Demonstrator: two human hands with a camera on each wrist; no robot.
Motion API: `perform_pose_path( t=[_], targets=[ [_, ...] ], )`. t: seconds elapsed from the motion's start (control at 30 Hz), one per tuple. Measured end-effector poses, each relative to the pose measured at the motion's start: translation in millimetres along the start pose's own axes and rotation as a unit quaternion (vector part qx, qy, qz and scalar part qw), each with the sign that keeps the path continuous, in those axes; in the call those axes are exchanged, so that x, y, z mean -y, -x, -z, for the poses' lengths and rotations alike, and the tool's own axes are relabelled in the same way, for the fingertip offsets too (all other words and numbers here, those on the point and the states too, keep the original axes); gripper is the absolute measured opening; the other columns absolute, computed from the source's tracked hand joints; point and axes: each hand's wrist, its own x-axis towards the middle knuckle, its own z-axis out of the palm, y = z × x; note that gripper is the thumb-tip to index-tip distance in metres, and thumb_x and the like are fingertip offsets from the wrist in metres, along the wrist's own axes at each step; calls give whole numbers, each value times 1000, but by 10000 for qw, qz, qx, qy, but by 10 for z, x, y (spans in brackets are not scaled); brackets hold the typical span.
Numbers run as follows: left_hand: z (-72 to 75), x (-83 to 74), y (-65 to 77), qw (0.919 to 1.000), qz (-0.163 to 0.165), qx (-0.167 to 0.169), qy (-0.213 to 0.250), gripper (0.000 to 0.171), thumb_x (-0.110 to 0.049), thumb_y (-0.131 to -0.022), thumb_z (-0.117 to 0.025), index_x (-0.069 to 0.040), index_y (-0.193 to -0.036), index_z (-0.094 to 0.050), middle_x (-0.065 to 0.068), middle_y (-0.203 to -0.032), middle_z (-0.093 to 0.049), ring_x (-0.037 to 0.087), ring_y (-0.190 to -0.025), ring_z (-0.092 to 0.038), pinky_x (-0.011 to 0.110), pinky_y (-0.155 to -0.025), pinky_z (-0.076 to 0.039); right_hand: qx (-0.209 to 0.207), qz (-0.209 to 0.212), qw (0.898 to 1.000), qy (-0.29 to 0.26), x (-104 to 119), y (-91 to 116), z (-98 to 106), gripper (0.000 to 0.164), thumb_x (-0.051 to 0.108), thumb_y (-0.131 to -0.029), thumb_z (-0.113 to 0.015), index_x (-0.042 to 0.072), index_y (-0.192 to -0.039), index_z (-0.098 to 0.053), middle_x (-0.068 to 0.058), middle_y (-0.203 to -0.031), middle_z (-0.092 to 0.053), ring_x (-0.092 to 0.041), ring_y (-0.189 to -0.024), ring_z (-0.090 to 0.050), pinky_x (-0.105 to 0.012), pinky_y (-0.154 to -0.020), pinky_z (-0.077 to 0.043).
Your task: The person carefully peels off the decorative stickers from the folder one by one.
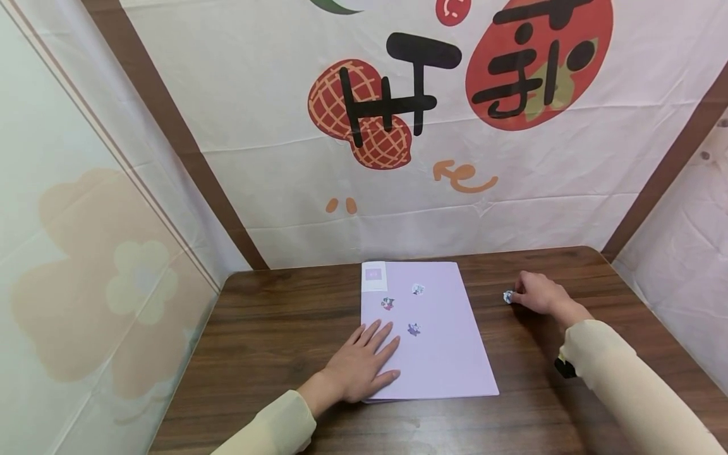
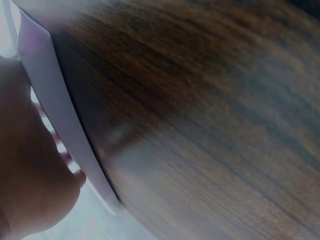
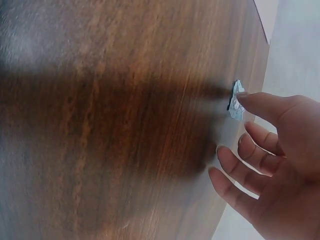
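Note:
A pale purple folder (image 1: pixel 438 354) lies on the table in the head view, with three small cartoon stickers on its cover: one near the top (image 1: pixel 418 289), one at the left (image 1: pixel 387 303) and one lower down (image 1: pixel 414 329). My left hand (image 1: pixel 364 363) rests on its lower left part, fingers spread. The left wrist view shows the folder's edge (image 2: pixel 65 100) beside that hand. To the right of the folder, my right hand (image 1: pixel 539 294) pinches a small blue-and-white sticker (image 3: pixel 236 102) at the thumb tip, just above the table. The grip's far side is partly hidden.
A white label (image 1: pixel 374 276) sits at the folder's top left corner. The brown wooden table (image 1: pixel 284 316) ends at a printed cloth (image 1: pixel 273 189) hanging behind it. Cloth also hangs at the left and right sides.

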Motion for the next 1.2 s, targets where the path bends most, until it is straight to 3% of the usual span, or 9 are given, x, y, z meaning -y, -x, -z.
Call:
perform_pose_path(
  t=[0.23, 0.47, 0.7, 0.97, 1.2],
  targets=[
    [21, -7, 16, 10000, 4, 19, 6, 72, -64, -106, -18, -22, -164, -27, 7, -172, -14, 30, -158, -9, 52, -126, -12, 7, 38, 10000, -10, 28, 7, 20, 31, 28, -95, -71, 2, -105, -57, -12, -91, -62, -29, -82, -59, -50, -69, -50],
    [28, -4, 25, 10000, 12, 19, 43, 72, -64, -106, -18, -22, -164, -27, 7, -172, -13, 30, -158, -8, 52, -126, -11, -268, 419, 9988, 48, 139, -11, 76, 35, 27, -95, -70, -1, -114, -59, -20, -103, -68, -35, -92, -66, -57, -73, -53],
    [54, -16, 29, 9999, 7, 55, 84, 71, -63, -107, -20, -22, -164, -27, 7, -172, -13, 31, -158, -9, 52, -126, -11, -417, 789, 9960, -17, 360, -34, 117, 35, 24, -96, -69, -2, -119, -62, -13, -100, -66, -29, -89, -64, -54, -69, -53],
    [118, -37, 27, 9999, -3, 59, 129, 70, -61, -107, -23, -19, -163, -31, 10, -171, -18, 33, -157, -14, 53, -125, -14, -346, 976, 9946, -76, 669, -59, 115, 38, 25, -97, -69, -1, -125, -62, -18, -114, -66, -35, -105, -64, -60, -80, -53],
    [102, -32, 26, 9999, 7, 108, 85, 70, -62, -107, -22, -20, -163, -29, 9, -171, -16, 31, -158, -11, 53, -126, -13, -265, 1209, 9923, -18, 871, -140, 46, 34, 24, -97, -69, 3, -124, -63, -14, -114, -66, -33, -106, -63, -57, -81, -53]
  ],
)
